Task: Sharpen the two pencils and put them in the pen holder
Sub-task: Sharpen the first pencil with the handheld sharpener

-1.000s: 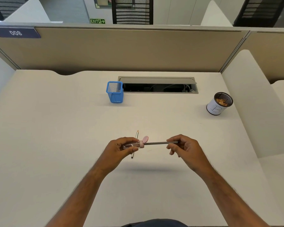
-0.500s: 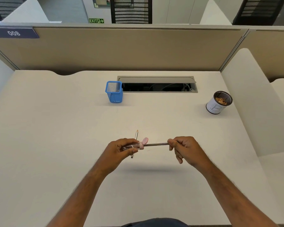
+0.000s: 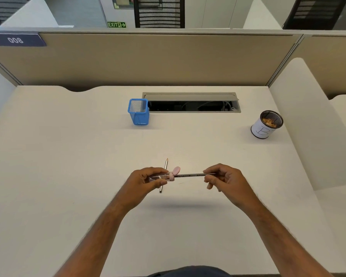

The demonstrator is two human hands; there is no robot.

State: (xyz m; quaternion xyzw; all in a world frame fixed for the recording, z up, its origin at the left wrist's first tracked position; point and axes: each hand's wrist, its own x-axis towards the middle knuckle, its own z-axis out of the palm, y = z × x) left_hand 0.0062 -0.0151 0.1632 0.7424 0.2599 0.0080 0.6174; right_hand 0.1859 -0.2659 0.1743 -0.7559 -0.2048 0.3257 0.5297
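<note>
My left hand grips a clear sharpener with a pink cap, held above the desk. A dark pencil sticks out of it to the right, level, and my right hand pinches its far end. A second pencil lies on the desk behind my left hand, its sharpened tip pointing away from me, its lower part partly hidden by my fingers. The blue mesh pen holder stands upright at the back centre, with nothing visible inside.
A white cup holding shavings stands at the right. An open cable slot lies just right of the pen holder. Beige partitions wall the desk at the back and right.
My right hand's fingers have shifted along the pencil's end, turning it in the sharpener. My left hand and the sharpener stay in the same place.
</note>
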